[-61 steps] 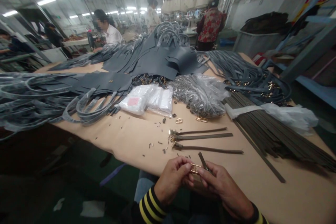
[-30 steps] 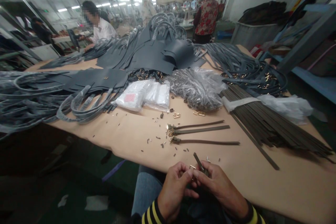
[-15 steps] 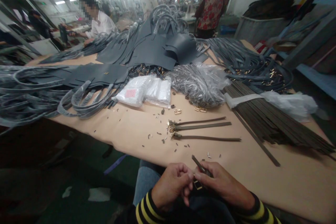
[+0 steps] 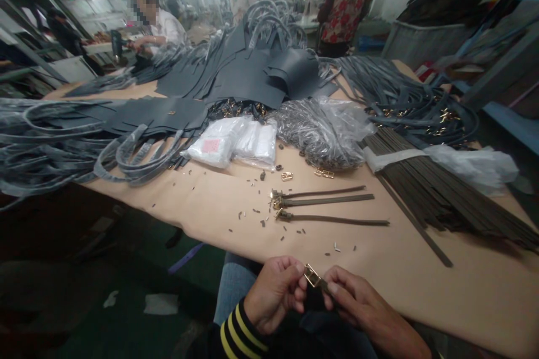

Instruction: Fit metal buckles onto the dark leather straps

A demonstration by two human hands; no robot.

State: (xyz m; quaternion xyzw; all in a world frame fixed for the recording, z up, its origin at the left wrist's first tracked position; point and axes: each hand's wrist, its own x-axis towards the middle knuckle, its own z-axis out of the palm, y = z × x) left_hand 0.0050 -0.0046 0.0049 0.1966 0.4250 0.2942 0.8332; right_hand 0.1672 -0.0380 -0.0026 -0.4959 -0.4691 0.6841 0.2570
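Observation:
At the table's near edge, a gold buckle is between my two hands. My left hand pinches its left end with thumb and fingertips. My right hand is closed on a dark olive strap that meets the buckle's right side; most of this strap is hidden by the fingers. Beyond my hands lie three similar straps with gold buckles at their left ends. A loose gold buckle rests farther back, and small dark and pale bits are scattered around.
A bundle of olive straps lies to the right. Behind are a clear bag of dark small parts, white plastic packets and dark leather-like panels. Wrapped handles lie left. Across the table a person holds a dark tool.
The buckle has come up from below my hands and turned, now showing between my fingertips. The strap end that stuck up from my right hand no longer shows there. The view has shifted slightly.

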